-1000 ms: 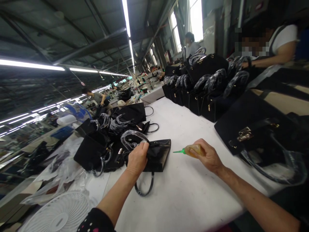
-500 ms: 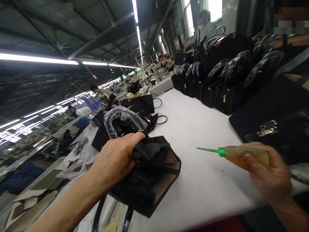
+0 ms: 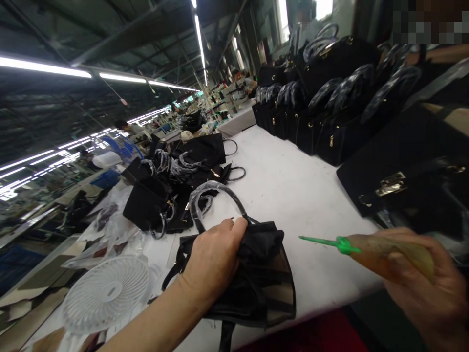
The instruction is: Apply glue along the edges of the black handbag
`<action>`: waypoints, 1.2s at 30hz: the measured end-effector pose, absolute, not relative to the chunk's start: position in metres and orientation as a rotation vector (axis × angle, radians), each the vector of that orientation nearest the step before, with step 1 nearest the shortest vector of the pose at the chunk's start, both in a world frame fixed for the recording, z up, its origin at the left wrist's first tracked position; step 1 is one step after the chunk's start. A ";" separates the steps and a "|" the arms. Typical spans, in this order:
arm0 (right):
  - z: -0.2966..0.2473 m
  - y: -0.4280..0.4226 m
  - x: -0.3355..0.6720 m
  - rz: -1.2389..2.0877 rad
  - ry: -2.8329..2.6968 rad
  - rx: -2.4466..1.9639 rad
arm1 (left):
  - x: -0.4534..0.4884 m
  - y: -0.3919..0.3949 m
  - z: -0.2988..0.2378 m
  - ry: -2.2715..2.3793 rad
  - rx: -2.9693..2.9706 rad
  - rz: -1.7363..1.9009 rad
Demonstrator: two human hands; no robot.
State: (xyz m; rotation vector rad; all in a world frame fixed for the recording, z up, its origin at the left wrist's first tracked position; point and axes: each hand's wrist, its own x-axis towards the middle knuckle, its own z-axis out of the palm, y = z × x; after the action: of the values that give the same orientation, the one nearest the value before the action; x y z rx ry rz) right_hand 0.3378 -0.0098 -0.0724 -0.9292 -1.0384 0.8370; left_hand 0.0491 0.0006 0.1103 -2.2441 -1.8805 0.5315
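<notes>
**Bench stock, head view: one bag in hand, one glue bottle in hand**

Head view, items counted:

1. Left hand (image 3: 214, 259), one. Fingers closed down over the crumpled top of a black handbag (image 3: 256, 278), gripping the fabric against the white table (image 3: 289, 190). The bag lies at the near edge of the table, directly in front of the person, its mouth end toward the right.
2. Plastic-wrapped handle (image 3: 216, 195), one loop visible, rising from the held bag just behind the left hand's fingers.
3. Right hand (image 3: 436, 288), one. Clamped round a soft amber squeeze bottle (image 3: 392, 252), one, with a green nozzle (image 3: 322, 241) pointing left toward the held bag. Nozzle tip is near the bag, not touching it, and hangs over the table's near edge.
4. Loose heap of black bags (image 3: 172, 190) on the left part of the table, beyond the held bag; count cannot be told, as they overlap. Several carry wrapped handles.
5. Row of upright black bags (image 3: 315, 127) along the right far side of the table, standing close together; at least six, exact count unclear.
6. Large flat black bag (image 3: 395, 161) with a brass clasp (image 3: 392, 183), one, lying at the right, just behind the bottle.
7. White desk fan (image 3: 106, 293), one, at the lower left, beside the table's left edge, lying face up.
8. Clear plastic wrapping (image 3: 110, 234), loose sheets, between the fan and the heap.
9. Other people: one seated far left at a distant bench, two at the upper right behind the row of bags.
</notes>
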 end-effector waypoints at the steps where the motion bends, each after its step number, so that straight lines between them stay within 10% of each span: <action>1: -0.074 -0.014 0.339 0.893 -1.003 -0.922 | 0.049 -0.002 0.109 -1.893 -2.206 0.523; 36: -0.081 0.009 0.324 0.854 -1.959 -0.625 | 0.041 -0.029 0.084 -1.616 -2.086 0.258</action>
State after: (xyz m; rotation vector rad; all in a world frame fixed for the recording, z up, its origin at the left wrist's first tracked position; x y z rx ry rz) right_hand 0.3238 0.0092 -0.0806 -0.6252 -1.9593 0.8536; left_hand 0.0415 -0.0288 0.0843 -2.0864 -1.6164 0.2579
